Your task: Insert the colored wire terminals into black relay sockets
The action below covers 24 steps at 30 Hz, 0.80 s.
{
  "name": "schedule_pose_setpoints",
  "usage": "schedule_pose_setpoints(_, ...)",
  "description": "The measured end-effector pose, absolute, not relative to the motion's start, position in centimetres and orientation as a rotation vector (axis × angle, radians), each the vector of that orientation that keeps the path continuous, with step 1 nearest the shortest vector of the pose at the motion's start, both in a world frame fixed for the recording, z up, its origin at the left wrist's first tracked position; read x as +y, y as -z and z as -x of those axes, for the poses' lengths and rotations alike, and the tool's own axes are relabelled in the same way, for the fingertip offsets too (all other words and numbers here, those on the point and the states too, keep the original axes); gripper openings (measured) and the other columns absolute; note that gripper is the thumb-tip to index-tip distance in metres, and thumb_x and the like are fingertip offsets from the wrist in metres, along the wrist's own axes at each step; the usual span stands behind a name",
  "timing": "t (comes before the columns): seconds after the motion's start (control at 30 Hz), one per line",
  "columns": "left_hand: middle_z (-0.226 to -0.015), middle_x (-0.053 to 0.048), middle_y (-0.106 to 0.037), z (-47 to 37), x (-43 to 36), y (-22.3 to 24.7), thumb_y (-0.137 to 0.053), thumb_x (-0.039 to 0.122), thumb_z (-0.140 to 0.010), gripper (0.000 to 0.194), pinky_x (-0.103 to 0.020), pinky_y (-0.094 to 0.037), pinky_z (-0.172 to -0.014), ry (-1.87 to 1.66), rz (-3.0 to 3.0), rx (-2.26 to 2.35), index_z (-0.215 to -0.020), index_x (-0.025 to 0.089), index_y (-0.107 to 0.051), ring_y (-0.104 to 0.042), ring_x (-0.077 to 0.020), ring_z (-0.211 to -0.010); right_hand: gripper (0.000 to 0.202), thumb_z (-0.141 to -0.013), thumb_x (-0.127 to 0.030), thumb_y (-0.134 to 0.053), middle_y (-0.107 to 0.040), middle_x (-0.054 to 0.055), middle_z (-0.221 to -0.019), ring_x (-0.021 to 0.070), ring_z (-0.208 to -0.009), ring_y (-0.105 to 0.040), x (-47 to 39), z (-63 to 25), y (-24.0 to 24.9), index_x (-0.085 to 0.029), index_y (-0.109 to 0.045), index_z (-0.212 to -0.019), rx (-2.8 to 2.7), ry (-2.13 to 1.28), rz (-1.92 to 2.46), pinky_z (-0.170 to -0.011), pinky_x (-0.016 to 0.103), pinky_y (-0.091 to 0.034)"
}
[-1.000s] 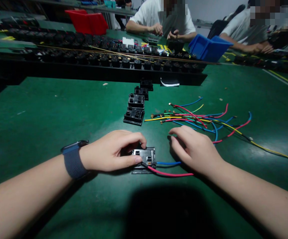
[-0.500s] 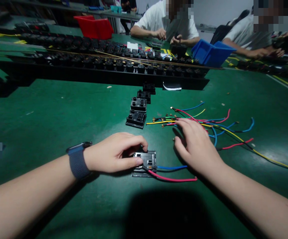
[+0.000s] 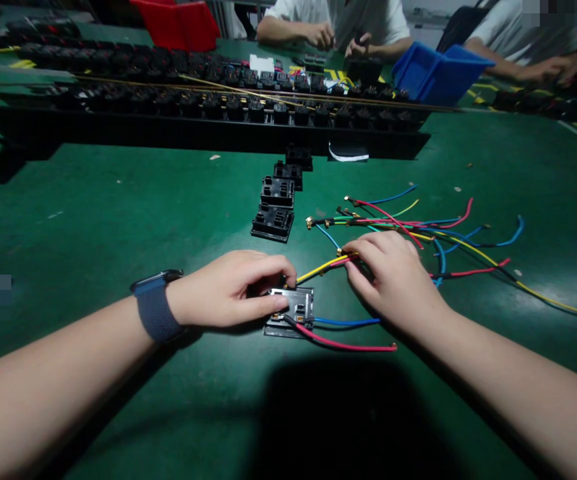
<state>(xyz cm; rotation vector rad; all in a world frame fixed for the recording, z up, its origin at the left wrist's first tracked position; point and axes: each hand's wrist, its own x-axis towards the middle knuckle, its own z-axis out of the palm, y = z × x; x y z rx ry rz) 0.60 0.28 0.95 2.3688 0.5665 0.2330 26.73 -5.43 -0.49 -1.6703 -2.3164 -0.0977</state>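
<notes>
My left hand (image 3: 241,287) grips the left side of a black plastic housing (image 3: 296,308), thumb on top and fingers behind it. A blue wire (image 3: 348,323) and a red wire (image 3: 343,345) run out of the housing to the right. My right hand (image 3: 393,273) pinches a yellow wire (image 3: 318,267) between thumb and fingers, with a reddish wire beside it. The yellow wire's left end reaches the housing's upper edge, near my left fingers. A loose bunch of coloured wires (image 3: 418,223) lies just beyond my right hand.
Several black housings (image 3: 277,190) stand in a row ahead of my left hand. Behind them a long black rack (image 3: 218,133) crosses the table. A red bin (image 3: 176,25) and a blue bin (image 3: 438,73) stand farther back, near two people in white shirts.
My right hand has closed on the yellow wire and drawn its end toward the housing. My left hand keeps its hold. The view has tilted slightly downward.
</notes>
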Motion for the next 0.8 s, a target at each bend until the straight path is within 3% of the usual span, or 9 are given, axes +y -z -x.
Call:
schedule_pose_setpoints(0.27, -0.078, 0.001, -0.06, -0.66, 0.03, -1.22, -0.05, 0.038, -0.091, 0.024, -0.022, -0.039, -0.06, -0.273, -2.264, 0.625, -0.105, 0.018, -0.052, -0.052, -0.0105, -0.065, 0.012, -0.086, -0.02, -0.055, -0.064, 0.007, -0.096, 0.0231, -0.092, -0.054, -5.55, -26.93, 0.4, -0.021, -0.065, -0.093, -2.333, 0.044, 1.451, -0.083, 0.041, -0.042)
schedule_pose_setpoints(0.43, -0.087, -0.002, -0.062, -0.63, 0.11, -1.12, -0.045, 0.035, -0.094, 0.02, -0.023, -0.042, -0.065, -0.32, -2.2, 0.679, -0.104, 0.019, -0.051, -0.056, -0.0121, -0.073, 0.014, -0.087, -0.019, -0.054, -0.063, 0.009, -0.095, 0.0233, -0.091, -0.055, -5.61, -26.9, 0.34, -0.019, -0.066, -0.095, -2.264, 0.064, 1.401, -0.081, 0.041, -0.045)
schedule_pose_setpoints(0.6, -0.094, -0.002, -0.062, -0.66, 0.24, -1.11, -0.043, 0.034, -0.095, 0.02, -0.024, -0.043, -0.072, -0.374, -2.238, 0.75, -0.103, 0.019, -0.053, -0.057, -0.0137, -0.082, 0.02, -0.087, -0.023, -0.055, -0.063, 0.011, -0.108, 0.0266, -0.101, -0.054, -5.43, -26.86, 0.56, -0.02, -0.068, -0.102, -2.353, 0.012, 1.493, -0.086, 0.045, -0.043)
schedule_pose_setpoints(0.8, -0.094, -0.002, -0.064, -0.74, 0.18, -1.12, -0.043, 0.035, -0.094, 0.022, -0.025, -0.044, -0.07, -0.355, -2.229, 0.777, -0.103, 0.019, -0.054, -0.058, -0.0141, -0.08, 0.021, -0.089, -0.023, -0.052, -0.064, 0.01, -0.113, 0.0257, -0.103, -0.055, -5.21, -27.03, 0.71, -0.021, -0.067, -0.104, -2.429, -0.061, 1.434, -0.088, 0.044, -0.041)
